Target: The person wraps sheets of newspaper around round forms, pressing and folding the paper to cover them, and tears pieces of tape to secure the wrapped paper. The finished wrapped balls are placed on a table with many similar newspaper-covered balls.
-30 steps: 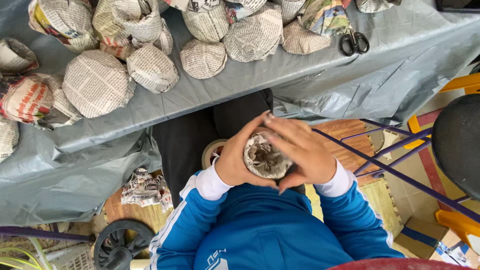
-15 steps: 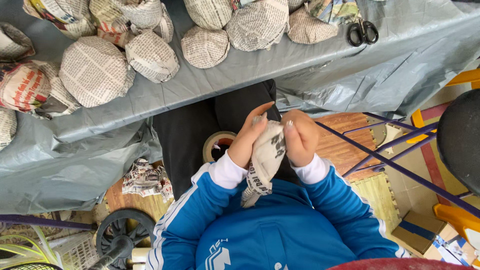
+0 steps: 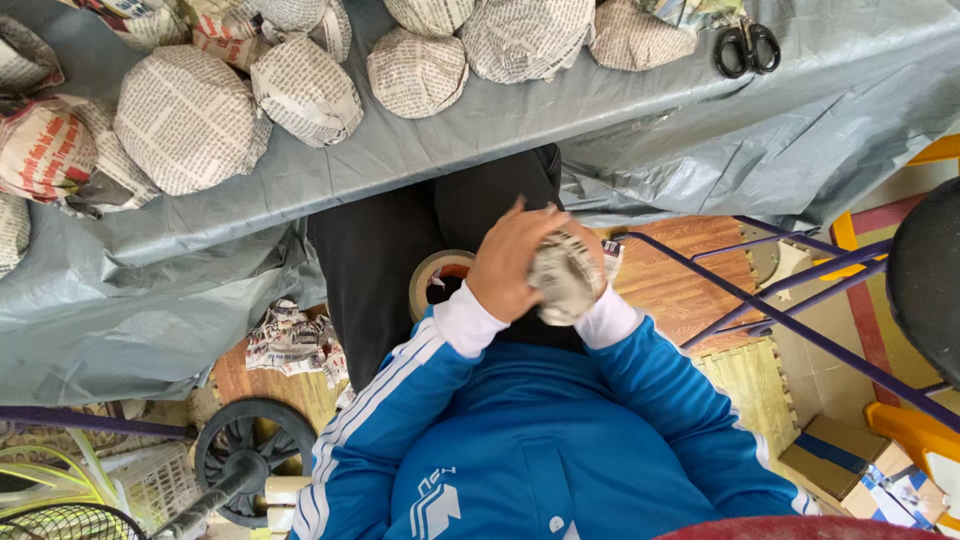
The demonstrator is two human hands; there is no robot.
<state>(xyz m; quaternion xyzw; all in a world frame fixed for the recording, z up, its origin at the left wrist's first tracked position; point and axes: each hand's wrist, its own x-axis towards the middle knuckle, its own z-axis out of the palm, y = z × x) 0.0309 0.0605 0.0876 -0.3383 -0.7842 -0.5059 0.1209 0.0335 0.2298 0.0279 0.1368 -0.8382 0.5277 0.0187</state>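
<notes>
Newspaper-wrapped bundle sits clamped between left hand fingers and seemingly right hand.

Light: bright, even daylight
Shadows: soft, dim under the bench
Focus: sharp; slight wide-angle bend at edges

The bundle is crinkly newspaper (matt, rough). The worktop wears a smooth, shiny grey plastic sheet. The floor looks like wood.

Nine wrapped bundles; one scissors; one tape roll.
</notes>
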